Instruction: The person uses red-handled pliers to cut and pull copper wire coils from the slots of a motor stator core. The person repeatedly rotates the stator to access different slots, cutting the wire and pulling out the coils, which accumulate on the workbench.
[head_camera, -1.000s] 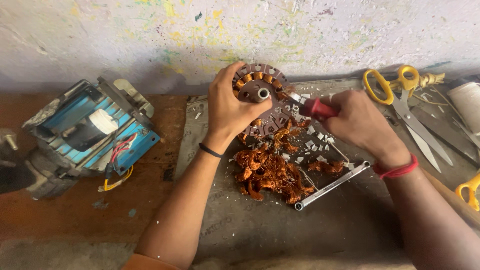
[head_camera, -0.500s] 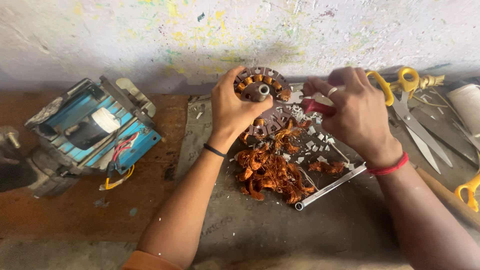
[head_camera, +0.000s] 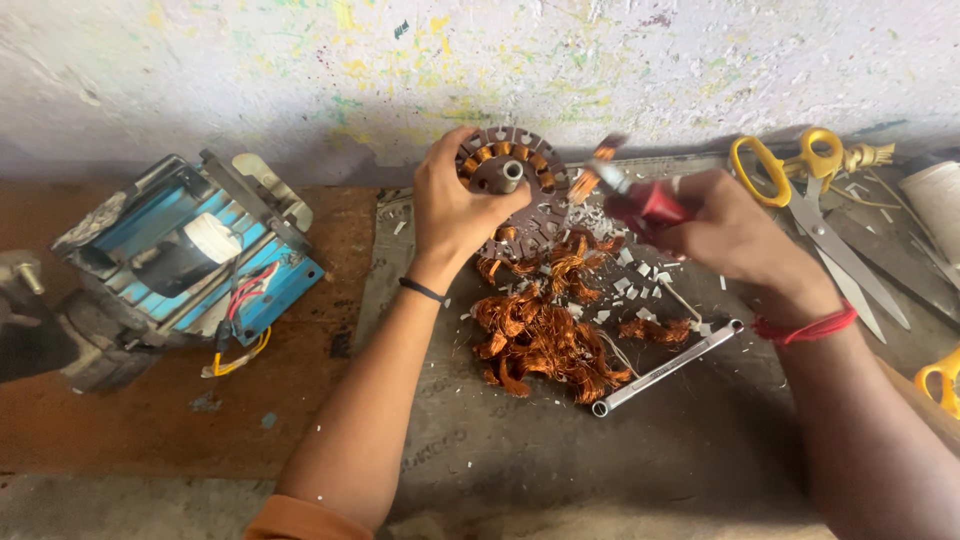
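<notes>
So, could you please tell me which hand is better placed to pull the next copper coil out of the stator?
Probably the right hand: it holds the red-handled pliers beside the stator, while the left hand grips the stator itself.

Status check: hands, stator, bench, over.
Left hand gripping round stator, tilted up. Right hand holding red-handled tool, a tuft of copper wire at its tip. Pulled copper wire pile and spanner lie below.

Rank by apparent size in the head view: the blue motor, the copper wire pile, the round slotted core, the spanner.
1. Blue motor
2. Copper wire pile
3. Round slotted core, partly hidden by the left hand; close to the pile, so unsure
4. Spanner, long but thin
</notes>
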